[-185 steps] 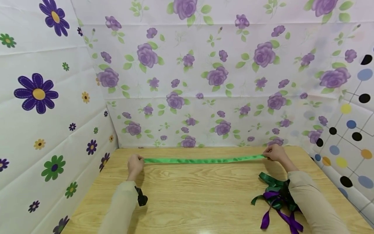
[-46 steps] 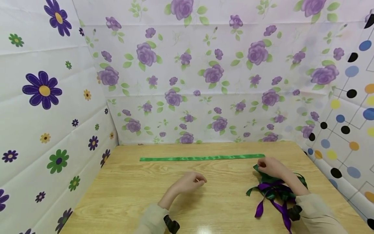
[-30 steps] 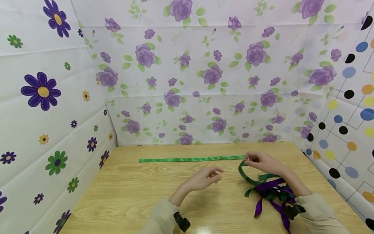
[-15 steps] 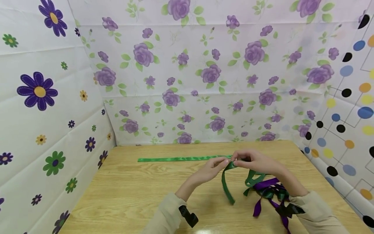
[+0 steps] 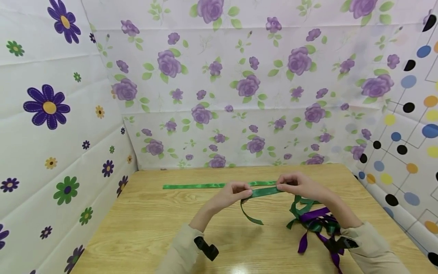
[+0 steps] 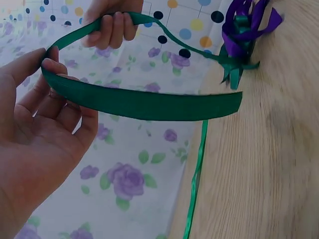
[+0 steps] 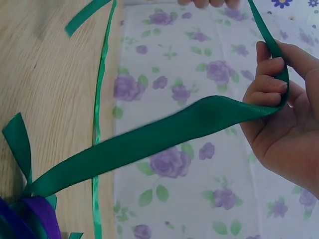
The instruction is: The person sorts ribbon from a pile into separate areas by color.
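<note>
Since half a second ago, your left hand has been moving away from your right hand, and a short stretch of dark green ribbon is now spanning the gap. You are pinching it with both hands above the table. Its free end is hanging in a curve from your left hand, while beyond your right hand it is running down to the tangled pile of dark green and purple ribbons, which is lying near your right forearm. Behind your hands, a bright green ribbon is lying nearly straight along the far part of the table, your hands partly hiding its right portion. Black devices are sitting at both your cuffs. Farther out, a rose-printed sheet is hanging behind the table, with a daisy-printed sheet standing at the left and a dotted one at the right.
</note>
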A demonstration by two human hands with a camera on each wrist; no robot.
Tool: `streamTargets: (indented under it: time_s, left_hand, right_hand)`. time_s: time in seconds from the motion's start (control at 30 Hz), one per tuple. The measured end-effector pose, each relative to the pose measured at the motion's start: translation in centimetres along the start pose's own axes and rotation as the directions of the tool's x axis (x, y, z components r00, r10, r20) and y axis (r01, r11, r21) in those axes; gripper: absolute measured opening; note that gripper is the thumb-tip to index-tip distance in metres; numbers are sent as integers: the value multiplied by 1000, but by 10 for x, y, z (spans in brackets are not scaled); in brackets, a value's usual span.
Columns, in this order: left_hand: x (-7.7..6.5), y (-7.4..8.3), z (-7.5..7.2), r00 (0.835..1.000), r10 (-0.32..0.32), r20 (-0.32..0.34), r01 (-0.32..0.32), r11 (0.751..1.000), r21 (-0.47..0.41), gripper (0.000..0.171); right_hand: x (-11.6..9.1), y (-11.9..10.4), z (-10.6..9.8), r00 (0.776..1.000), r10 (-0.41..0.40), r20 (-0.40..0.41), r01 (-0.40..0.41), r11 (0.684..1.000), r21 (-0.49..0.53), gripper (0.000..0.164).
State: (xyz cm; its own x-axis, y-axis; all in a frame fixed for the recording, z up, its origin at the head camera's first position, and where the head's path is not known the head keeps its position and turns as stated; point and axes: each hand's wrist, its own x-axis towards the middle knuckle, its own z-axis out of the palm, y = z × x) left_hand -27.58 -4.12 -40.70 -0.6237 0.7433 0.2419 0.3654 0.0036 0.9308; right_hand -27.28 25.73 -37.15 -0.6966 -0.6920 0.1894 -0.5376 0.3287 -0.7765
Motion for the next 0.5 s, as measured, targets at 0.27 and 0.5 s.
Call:
streamTargets:
  time_s: [0.27,0.5]
  left_hand:
    - [-19,-1,-28,999,-35,-39,35,999,7,25]
    - [-33,0,-48,990,-77,-120,81,996,26,26]
  right_hand:
    - [-8,18,-8,998,61,-21,-60,998,17,15]
    - [-15,27,-12,997,72,1,-72,997,32,17]
